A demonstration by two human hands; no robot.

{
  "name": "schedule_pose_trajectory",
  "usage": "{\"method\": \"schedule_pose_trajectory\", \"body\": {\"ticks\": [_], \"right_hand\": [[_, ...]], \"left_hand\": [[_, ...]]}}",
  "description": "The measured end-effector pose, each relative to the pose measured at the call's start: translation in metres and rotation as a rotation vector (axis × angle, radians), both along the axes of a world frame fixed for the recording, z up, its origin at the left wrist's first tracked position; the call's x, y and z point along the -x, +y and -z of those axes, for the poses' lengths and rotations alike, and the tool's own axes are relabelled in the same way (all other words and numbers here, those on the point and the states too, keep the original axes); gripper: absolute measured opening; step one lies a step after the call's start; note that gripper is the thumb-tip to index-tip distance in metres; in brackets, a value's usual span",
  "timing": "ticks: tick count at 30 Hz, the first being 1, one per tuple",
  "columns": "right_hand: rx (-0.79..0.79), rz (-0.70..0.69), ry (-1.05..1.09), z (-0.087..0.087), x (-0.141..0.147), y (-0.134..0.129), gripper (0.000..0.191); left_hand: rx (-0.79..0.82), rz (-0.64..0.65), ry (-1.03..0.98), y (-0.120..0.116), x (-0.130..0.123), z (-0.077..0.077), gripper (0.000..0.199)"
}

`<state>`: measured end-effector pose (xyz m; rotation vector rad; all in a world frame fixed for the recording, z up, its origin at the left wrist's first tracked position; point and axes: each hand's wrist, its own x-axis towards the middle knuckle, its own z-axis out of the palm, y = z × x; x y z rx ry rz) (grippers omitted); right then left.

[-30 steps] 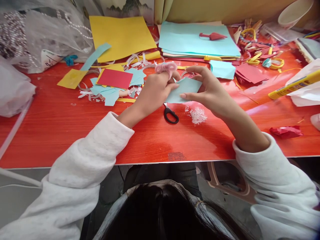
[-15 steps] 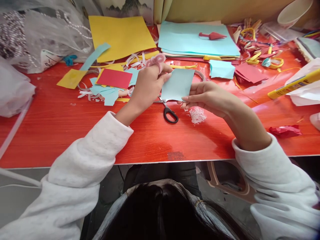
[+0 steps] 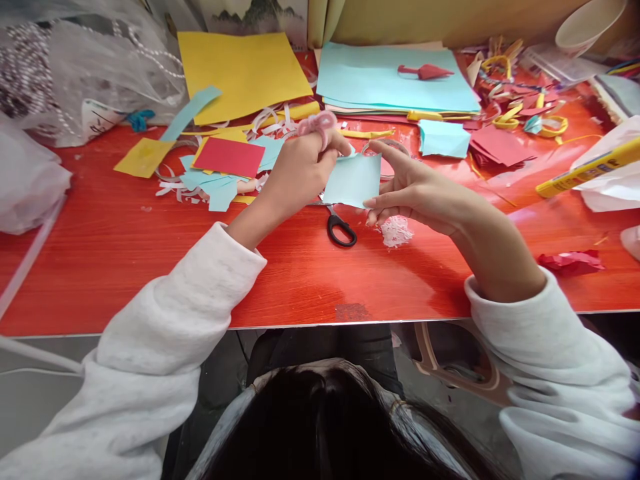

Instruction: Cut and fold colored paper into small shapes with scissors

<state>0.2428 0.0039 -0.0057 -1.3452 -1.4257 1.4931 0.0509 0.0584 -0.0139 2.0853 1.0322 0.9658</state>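
A small light-blue paper square [image 3: 354, 180] is held up between both hands above the red table [image 3: 300, 273]. My left hand [image 3: 307, 163] pinches its upper left part, where the top edge bends over. A pink ornament [image 3: 319, 124] sits on a finger of that hand. At the lower right corner, my right hand [image 3: 415, 190] is closed with thumb and fingertips on the paper, its index finger raised near the top right. Below the square lie black-handled scissors [image 3: 342, 230], their blades partly hidden by the paper. Beside them is a small heap of pale pink shreds [image 3: 397, 231].
Yellow sheets [image 3: 243, 77] and a stack of light-blue sheets [image 3: 370, 80] lie at the back. Paper scraps and a red card [image 3: 229, 159] are on the left. Red squares [image 3: 503, 145], a yellow glue stick [image 3: 590, 168] and crumpled red paper [image 3: 571, 262] are on the right.
The paper square's top edge has bent down, and the square looks shorter. My right index finger has lifted from behind the paper to near its top right corner.
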Motion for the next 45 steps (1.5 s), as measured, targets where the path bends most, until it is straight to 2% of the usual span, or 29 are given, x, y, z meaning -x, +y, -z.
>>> {"method": "schedule_pose_trajectory", "body": {"ticks": [3,5,8,12,17,22,25,28,31,35,41,45], "right_hand": [[-0.004,0.007,0.016,0.001,0.002,-0.001,0.096],[-0.012,0.017,0.036,0.0,0.004,-0.001,0.097],[-0.03,0.061,0.024,-0.001,0.005,-0.001,0.086],[-0.067,0.092,-0.021,-0.003,0.007,-0.001,0.072],[-0.086,0.086,-0.042,0.0,0.01,-0.002,0.083],[-0.169,0.058,-0.057,0.005,0.008,-0.001,0.1],[-0.176,0.016,-0.059,0.005,0.007,-0.002,0.1],[-0.201,-0.009,-0.065,0.004,0.006,-0.002,0.095],[-0.226,-0.036,-0.083,0.004,0.006,-0.002,0.092],[-0.247,-0.099,-0.091,0.005,0.006,-0.001,0.096],[-0.208,-0.223,-0.073,0.007,0.008,-0.003,0.095],[-0.243,-0.218,-0.099,0.009,0.006,-0.002,0.095]], "left_hand": [[0.044,-0.003,0.03,-0.004,-0.001,-0.004,0.012],[0.036,0.004,0.015,-0.005,-0.002,-0.005,0.013],[-0.006,0.047,0.024,-0.005,-0.004,-0.002,0.029],[-0.073,0.143,0.139,-0.006,-0.007,0.004,0.047],[-0.038,0.153,0.16,-0.007,-0.008,0.002,0.035],[-0.032,0.1,0.005,-0.001,-0.004,0.003,0.02],[-0.066,0.083,-0.101,0.004,-0.002,0.006,0.014],[0.014,0.088,-0.166,0.006,0.0,0.007,0.006],[0.084,0.046,-0.194,0.007,0.002,0.006,0.01],[0.155,0.005,-0.209,0.01,0.005,0.006,0.005],[0.165,0.047,-0.226,0.009,0.004,0.006,0.01],[0.247,0.106,-0.15,0.002,0.0,0.0,0.014]]}}
